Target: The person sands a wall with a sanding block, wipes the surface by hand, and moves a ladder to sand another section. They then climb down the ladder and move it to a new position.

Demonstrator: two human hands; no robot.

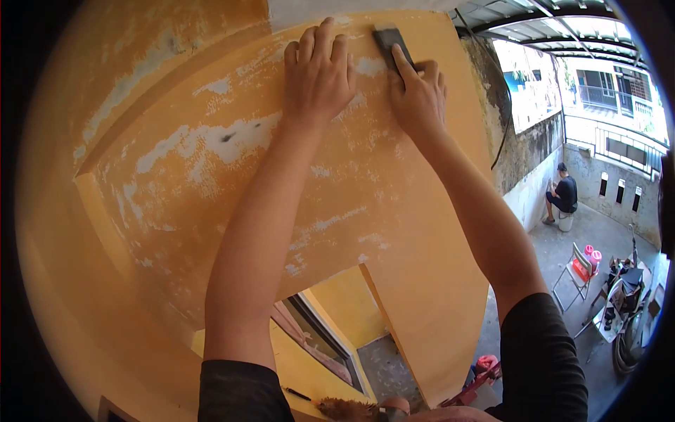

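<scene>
Both arms reach up to an orange wall whose paint is worn off in pale patches. My left hand rests on the upper wall, fingers stretched out and holding nothing. To its right, my right hand grips a dark, flat, rectangular scraper, with the index finger laid along it. The scraper's far end points up and left, against the wall near its top edge. Part of its near end is hidden under the fingers and palm.
Below is a wall opening with a dark-framed window. Down at the right, a person in dark clothes sits on a white bucket beside a low wall. A folding chair and piled tools stand on the concrete floor.
</scene>
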